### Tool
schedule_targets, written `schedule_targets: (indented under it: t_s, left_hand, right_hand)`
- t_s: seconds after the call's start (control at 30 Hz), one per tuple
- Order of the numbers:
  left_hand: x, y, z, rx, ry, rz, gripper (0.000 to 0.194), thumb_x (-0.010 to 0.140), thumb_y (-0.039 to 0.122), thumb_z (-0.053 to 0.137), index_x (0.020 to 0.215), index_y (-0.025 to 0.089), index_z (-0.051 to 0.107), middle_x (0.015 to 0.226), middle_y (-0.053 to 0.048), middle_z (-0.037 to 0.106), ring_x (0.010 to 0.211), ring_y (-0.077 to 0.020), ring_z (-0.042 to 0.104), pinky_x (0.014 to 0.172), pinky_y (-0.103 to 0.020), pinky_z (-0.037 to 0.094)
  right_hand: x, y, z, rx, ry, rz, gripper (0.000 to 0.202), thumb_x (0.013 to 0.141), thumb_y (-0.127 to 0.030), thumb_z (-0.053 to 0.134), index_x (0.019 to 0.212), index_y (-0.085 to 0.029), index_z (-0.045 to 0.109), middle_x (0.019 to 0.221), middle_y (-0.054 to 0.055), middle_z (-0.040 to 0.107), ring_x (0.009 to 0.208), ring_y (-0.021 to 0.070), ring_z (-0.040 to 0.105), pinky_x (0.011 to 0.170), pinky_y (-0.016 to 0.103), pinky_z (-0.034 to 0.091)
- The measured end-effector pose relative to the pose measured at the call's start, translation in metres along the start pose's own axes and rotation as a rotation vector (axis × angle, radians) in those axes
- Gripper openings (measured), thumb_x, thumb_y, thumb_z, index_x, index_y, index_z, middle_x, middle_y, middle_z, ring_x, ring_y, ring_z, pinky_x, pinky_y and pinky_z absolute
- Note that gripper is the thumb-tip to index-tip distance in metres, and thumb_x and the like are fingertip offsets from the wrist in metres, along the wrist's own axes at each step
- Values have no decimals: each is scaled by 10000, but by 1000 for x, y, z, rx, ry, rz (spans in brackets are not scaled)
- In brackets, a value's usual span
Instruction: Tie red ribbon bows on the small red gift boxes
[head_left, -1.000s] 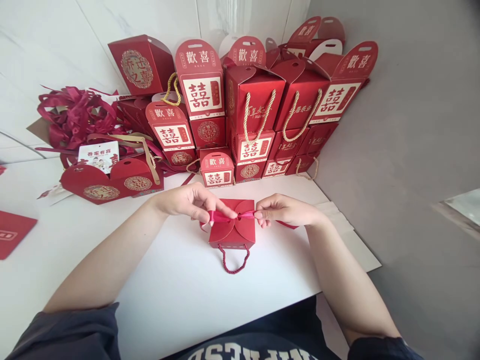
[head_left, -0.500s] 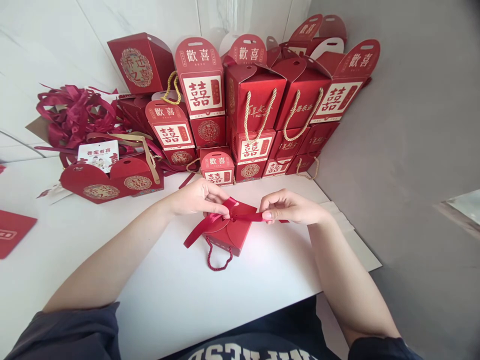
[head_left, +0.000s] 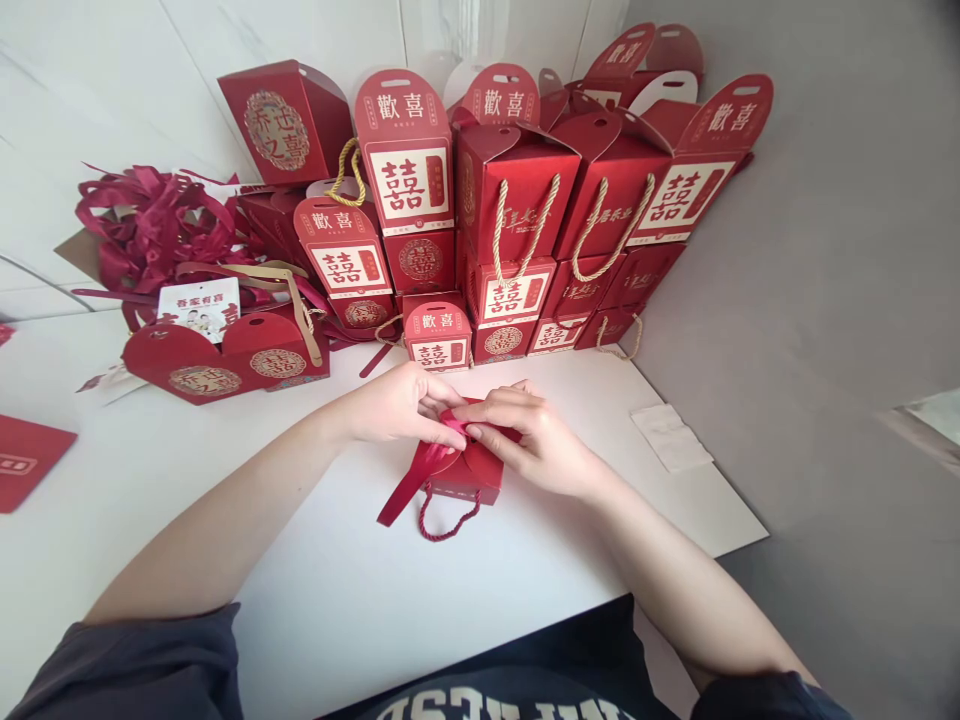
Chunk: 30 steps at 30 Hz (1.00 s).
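A small red gift box [head_left: 480, 483] with a twisted dark-red cord handle [head_left: 448, 538] sits on the white table before me. Dark-red ribbon [head_left: 409, 485] is gathered at the top of the box, and one tail hangs over its left side. My left hand [head_left: 401, 405] pinches the ribbon between thumb and fingers. From the other side, my right hand [head_left: 536, 435] grips the ribbon at the same spot, its thumb close to my left thumb. The fingers cover the middle of the ribbon and much of the lid.
Stacked red gift boxes [head_left: 517, 190] line the wall behind. At the left lie a heap of loose ribbon [head_left: 157, 230] and an open red box [head_left: 225, 360]. A red flat piece [head_left: 30, 460] is at the far left, a folded white tissue [head_left: 670, 437] at the right.
My right hand has come in leftward from the box's right side to the ribbon's centre, meeting my left hand. The ribbon part stretched to the right is no longer taut, and the box has turned slightly.
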<state>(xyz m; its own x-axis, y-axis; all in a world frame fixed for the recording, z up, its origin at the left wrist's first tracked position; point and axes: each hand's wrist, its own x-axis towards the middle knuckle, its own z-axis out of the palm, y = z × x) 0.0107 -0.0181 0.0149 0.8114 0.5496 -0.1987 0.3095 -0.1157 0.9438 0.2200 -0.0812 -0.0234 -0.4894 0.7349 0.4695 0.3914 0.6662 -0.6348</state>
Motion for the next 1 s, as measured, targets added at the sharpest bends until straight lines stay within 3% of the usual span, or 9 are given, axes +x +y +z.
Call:
schedule_targets:
  t_s: [0.07, 0.17, 0.33, 0.47, 0.63, 1.0]
  left_hand:
    - [0, -1, -1, 42, 12, 9, 244, 764, 269, 764, 953, 115, 762, 859, -80, 765, 781, -173, 717, 710, -236, 574]
    - [-1, -1, -1, 74, 48, -10, 225, 816, 309, 712, 890, 101, 751, 778, -76, 749, 701, -158, 700, 661, -243, 563]
    - [-3, 2, 2, 3, 63, -35, 203, 813, 308, 718, 864, 132, 631, 783, -54, 740, 724, -152, 703, 699, -269, 565]
    - [-5, 9, 7, 14, 128, -58, 278, 771, 267, 753, 795, 157, 499, 729, 0, 694, 675, -125, 680, 636, -226, 526]
    - [-7, 10, 2, 46, 84, -67, 278, 813, 303, 710, 765, 159, 476, 703, 12, 650, 717, -130, 670, 653, -233, 496]
    - [-4, 5, -4, -20, 33, -74, 268, 858, 320, 663, 782, 159, 463, 694, 6, 634, 651, -104, 621, 626, -240, 482]
  right_hand:
    - [-1, -4, -1, -83, -16, 3, 248, 983, -225, 523, 1190, -221, 661, 912, 47, 686, 830, 169, 610, 844, 366, 368]
    - [-1, -6, -5, 14, -14, 63, 260, 971, -226, 522, 1217, -221, 605, 916, 38, 674, 824, 172, 607, 843, 351, 408]
    - [1, 1, -1, 106, 173, 252, 174, 956, -366, 556, 952, -212, 635, 930, 53, 637, 878, 197, 573, 807, 339, 450]
    - [2, 5, 10, 188, 183, 278, 133, 909, -334, 635, 869, -209, 657, 964, 58, 623, 911, 200, 576, 835, 347, 459]
    - [2, 7, 8, 277, 214, 218, 113, 924, -279, 614, 850, -199, 646, 925, 50, 615, 852, 173, 578, 793, 315, 465]
    - [2, 18, 7, 170, 138, -33, 84, 951, -248, 576, 902, -224, 640, 876, 40, 711, 806, 178, 620, 861, 361, 456]
